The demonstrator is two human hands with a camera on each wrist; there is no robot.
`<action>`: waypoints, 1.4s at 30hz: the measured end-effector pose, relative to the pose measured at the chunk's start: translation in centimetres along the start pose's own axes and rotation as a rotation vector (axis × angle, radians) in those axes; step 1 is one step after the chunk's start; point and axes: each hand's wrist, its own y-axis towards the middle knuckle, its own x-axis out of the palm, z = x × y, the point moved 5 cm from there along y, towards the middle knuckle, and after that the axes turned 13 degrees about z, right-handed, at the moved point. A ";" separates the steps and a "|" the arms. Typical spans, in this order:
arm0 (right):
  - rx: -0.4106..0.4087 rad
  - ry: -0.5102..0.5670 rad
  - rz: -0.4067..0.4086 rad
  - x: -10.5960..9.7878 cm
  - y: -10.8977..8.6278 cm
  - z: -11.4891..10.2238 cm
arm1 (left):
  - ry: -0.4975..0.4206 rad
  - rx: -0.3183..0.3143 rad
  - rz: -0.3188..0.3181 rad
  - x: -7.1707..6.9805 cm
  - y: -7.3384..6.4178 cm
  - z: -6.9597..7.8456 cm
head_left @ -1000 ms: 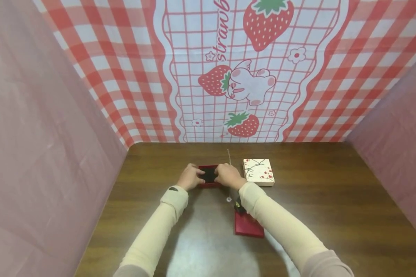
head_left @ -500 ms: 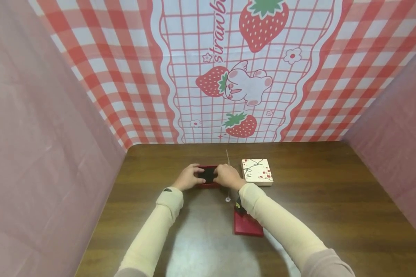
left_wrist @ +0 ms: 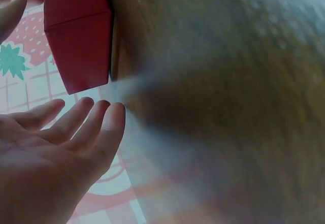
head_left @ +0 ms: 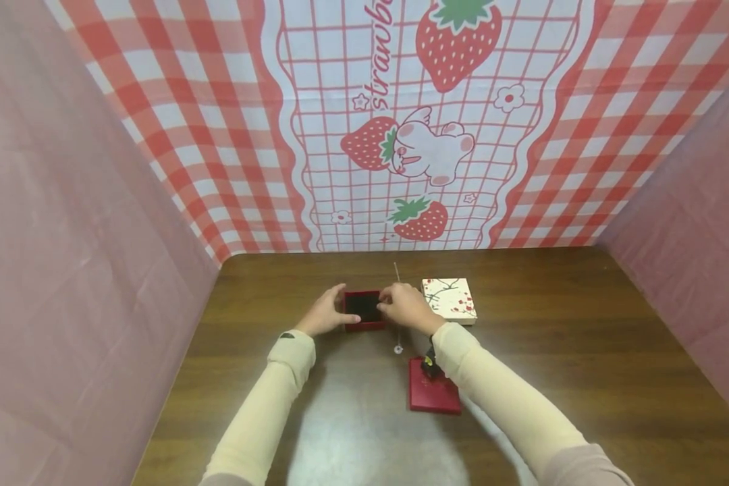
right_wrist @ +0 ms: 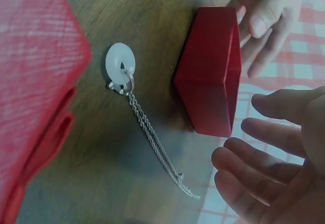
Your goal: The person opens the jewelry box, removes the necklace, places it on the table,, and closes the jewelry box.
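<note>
Red card-like material covers the open-topped rectangular box [head_left: 365, 327] standing on the brown wood-grain table [head_left: 583, 337] between two bare hands, its black lining [head_left: 362, 308] facing up. At its left side the left hand [head_left: 322, 314] is spread loosely, four fingers clear of the wall and the thumb by the near rim; whether that thumb touches cannot be told. At the opposite side the right hand [head_left: 410, 308] holds nothing, its fingers slightly bent and fanned apart, just off the box in the right wrist view. Just beside the box lies a fine silver-coloured metal chain [right_wrist: 154, 141] with a glossy white ring-shaped pendant [right_wrist: 115, 54] at its near end. Nearer the person rests a flat red rectangular piece [head_left: 435, 398]; right of the chain sits a cream square box with dark branches and red blossoms [head_left: 452, 300], before a red-and-white checked strawberry cloth [head_left: 589, 169]
</note>
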 end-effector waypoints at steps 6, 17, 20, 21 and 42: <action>-0.009 0.045 0.014 -1.0 -0.7 0.3 | 0.059 0.029 0.012 -0.3 0.0 -0.2; -0.051 0.059 0.000 -2.2 -2.1 0.7 | 0.104 0.026 0.010 -0.4 -0.2 -0.5; -0.071 0.063 0.008 -2.5 -2.6 0.9 | 0.119 0.021 0.011 -0.4 -0.3 -0.5; -0.074 0.065 0.010 -2.6 -2.7 0.9 | 0.120 0.023 0.012 -0.4 -0.3 -0.5; -0.103 0.027 -0.158 -3.8 -7.3 1.6 | 0.069 0.056 -0.014 0.4 -0.6 -0.2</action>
